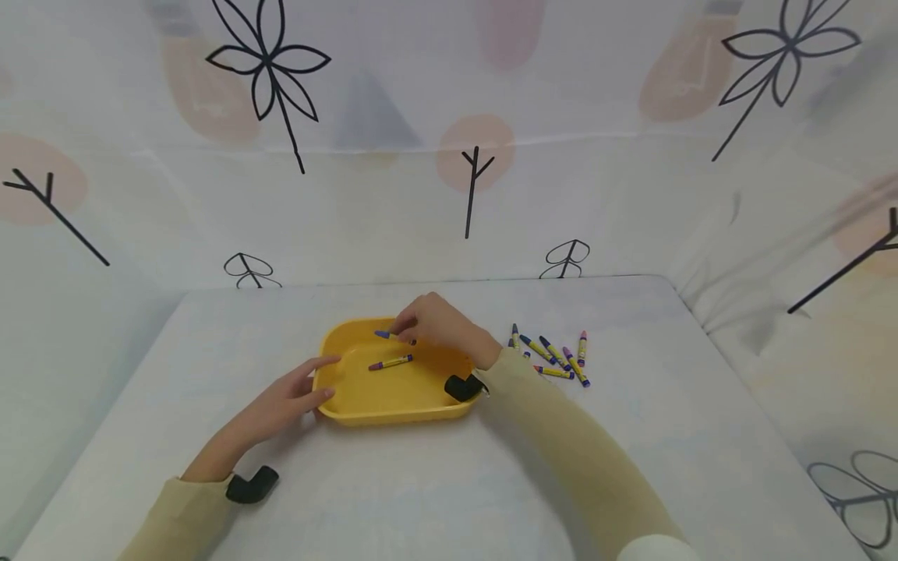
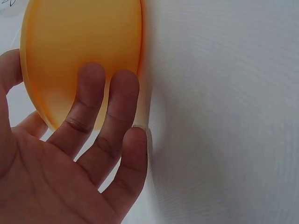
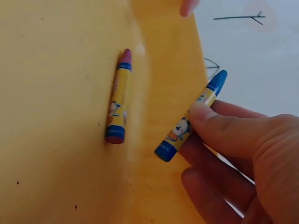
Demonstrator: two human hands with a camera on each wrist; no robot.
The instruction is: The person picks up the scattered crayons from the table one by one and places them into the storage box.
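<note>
From where I stand, the yellow tray (image 1: 379, 401) sits just left of the middle of the frame, on a white-covered table (image 1: 393, 491); the left hand (image 1: 288, 397) is at the tray's left end, fingers fairly straight and spread, touching the rim; in the left wrist view, 2 of those fingers lie against the outer wall, at the middle of the frame.

The right hand (image 1: 442, 323) hovers over the tray's back edge, near the centre of the head view; its thumb and fingers pinch 1 blue crayon (image 3: 175, 133), tilted, with its tip towards the upper right of the right wrist view; below it in the head view, 1 reddish-purple crayon (image 1: 390, 362) lies on the tray floor, tip to the left, well apart from the blue one.

Right of the tray, a loose group of crayons (image 1: 555, 353) lies on the table, some touching or crossing, their tips pink, purple, orange-red and dark blue; the right wrist hides part of that group, so I cannot tell the full count; both sleeves (image 1: 571, 436) are beige; behind, a pale backdrop (image 1: 393, 226) carries black plant drawings across the top of the frame.
</note>
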